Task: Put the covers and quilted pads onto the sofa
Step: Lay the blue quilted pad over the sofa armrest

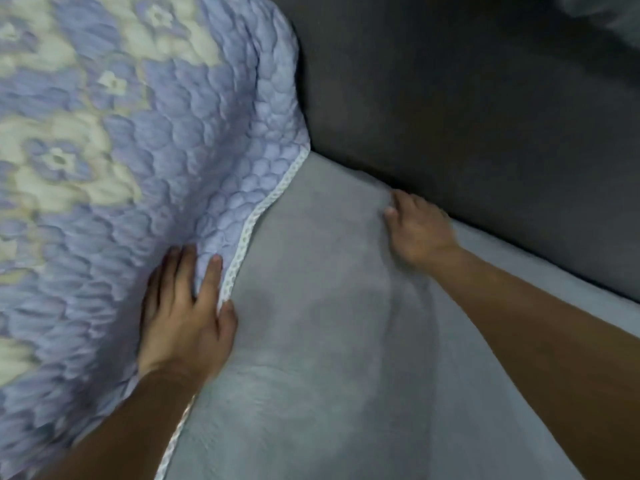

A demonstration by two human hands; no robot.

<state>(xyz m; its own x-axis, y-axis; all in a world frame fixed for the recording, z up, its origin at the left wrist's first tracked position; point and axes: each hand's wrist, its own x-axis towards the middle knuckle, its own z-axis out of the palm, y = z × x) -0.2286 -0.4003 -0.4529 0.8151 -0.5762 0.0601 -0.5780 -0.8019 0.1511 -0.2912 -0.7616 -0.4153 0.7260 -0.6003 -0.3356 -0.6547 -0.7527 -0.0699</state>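
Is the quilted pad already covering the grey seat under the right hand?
No, the quilted pad stops at its white trim, and the right hand rests on bare grey seat.

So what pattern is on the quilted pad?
Lilac-blue with cream flowers on the quilted pad, white lace edging; head view.
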